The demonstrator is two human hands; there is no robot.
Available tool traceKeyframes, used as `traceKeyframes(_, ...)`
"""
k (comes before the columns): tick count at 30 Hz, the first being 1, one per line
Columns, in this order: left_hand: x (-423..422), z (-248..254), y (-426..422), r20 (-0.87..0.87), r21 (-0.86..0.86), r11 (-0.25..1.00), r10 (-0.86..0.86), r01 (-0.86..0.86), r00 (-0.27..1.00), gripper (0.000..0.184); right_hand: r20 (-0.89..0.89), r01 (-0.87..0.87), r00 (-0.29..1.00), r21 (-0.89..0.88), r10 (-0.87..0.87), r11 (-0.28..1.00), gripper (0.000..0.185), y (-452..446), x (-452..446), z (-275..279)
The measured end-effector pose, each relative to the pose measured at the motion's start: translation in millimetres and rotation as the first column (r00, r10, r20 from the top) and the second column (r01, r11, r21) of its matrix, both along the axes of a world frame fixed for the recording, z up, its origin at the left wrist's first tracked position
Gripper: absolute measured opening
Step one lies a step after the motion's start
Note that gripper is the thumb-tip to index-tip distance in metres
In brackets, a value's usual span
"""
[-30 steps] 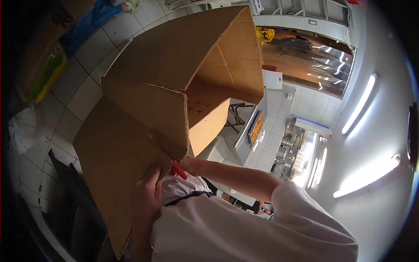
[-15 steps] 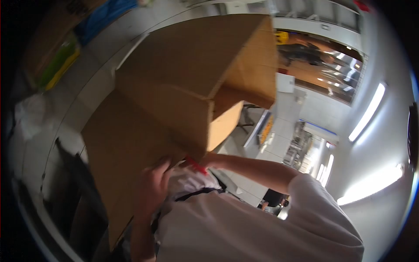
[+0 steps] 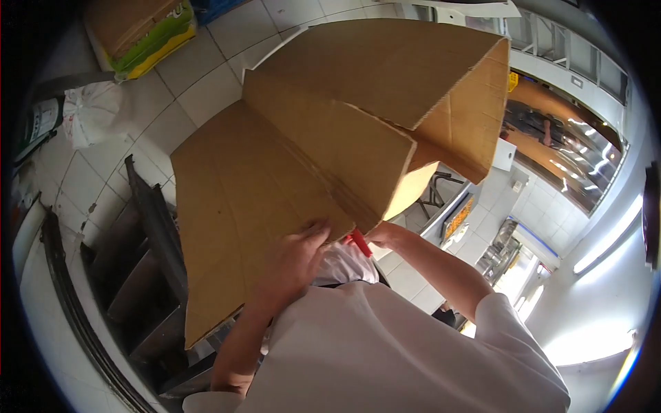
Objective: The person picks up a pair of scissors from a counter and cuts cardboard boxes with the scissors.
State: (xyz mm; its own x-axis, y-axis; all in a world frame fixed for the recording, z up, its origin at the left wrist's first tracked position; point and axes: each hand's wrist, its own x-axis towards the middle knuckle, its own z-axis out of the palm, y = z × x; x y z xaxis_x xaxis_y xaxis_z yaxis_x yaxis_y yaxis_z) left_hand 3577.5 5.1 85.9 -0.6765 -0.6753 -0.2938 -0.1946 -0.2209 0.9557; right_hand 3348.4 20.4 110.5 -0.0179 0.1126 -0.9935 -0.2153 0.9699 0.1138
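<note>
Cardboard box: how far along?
Done: a wide panel is opened out. In hand: left hand on that panel; right hand at the near edge, by a red object. Grip unclear. Left, probably: the other walls, standing in a box shape.

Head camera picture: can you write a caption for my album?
Left hand on the big brown cardboard, right hand at its edge beside something red.

Carton (image 3: 296, 172): matt brown corrugated cardboard, creased, rough along cut edges; red object (image 3: 361, 243): smooth, plastic-looking; shirt (image 3: 406, 344): matt white cloth; bag (image 3: 93, 113): thin crinkled plastic; floor tiles (image 3: 196, 48): smooth, faint sheen; wall panel (image 3: 558, 144): glossy, reflective
</note>
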Motion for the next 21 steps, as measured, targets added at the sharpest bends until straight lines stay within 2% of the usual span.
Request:
traceKeyframes(1,1,-5,1,-0.013,-0.030,1.000,-0.005,0.005,1.000,0.037,0.002,-0.001,1.000,-0.004,0.001,1.000,0.066,1,1,0)
traceKeyframes(3,9,1,-20,-0.005,0.066,0.996,-0.056,0.057,0.998,0.033,0.003,-0.002,1.000,-0.013,0.002,1.000,0.066,5,6,-2)
traceKeyframes(5,6,6,-31,-0.050,0.103,0.994,0.031,-0.026,0.998,0.032,-0.001,-0.002,1.000,-0.028,0.002,1.000,0.066,7,8,-5)
traceKeyframes(7,9,11,-33,0.006,0.158,0.987,0.035,-0.036,0.999,0.032,0.007,-0.001,1.000,-0.037,0.001,0.999,0.066,10,13,-6)
traceKeyframes(8,7,15,-34,-0.030,0.141,0.990,0.032,-0.027,0.999,0.032,0.006,0.002,1.000,-0.040,-0.002,0.999,0.066,11,13,-5)
traceKeyframes(10,1,20,-37,0.052,0.116,0.993,-0.033,0.027,0.998,0.033,0.005,0.010,1.000,-0.047,-0.010,0.999,0.066,11,11,-2)
traceKeyframes(14,-2,15,-29,0.067,0.057,0.996,-0.070,0.066,0.995,0.031,0.001,0.022,1.000,-0.058,-0.022,0.998,0.066,14,10,2)
traceKeyframes(16,-1,21,-35,0.101,0.128,0.985,-0.126,0.113,0.987,0.032,0.004,0.021,1.000,-0.059,-0.021,0.998,0.066,15,11,2)
traceKeyframes(17,-2,18,-33,0.102,0.119,0.986,-0.126,0.113,0.987,0.032,0.006,0.019,1.000,-0.057,-0.018,0.998,0.066,16,13,0)
traceKeyframes(19,-4,10,-26,-0.006,0.085,0.994,-0.065,0.065,0.998,0.033,0.009,0.024,1.000,-0.054,-0.024,0.998,0.066,17,12,2)
traceKeyframes(21,-5,10,-25,0.022,0.098,0.990,-0.109,0.106,0.994,0.034,-0.001,0.022,1.000,-0.045,-0.022,0.999,0.066,20,10,5)
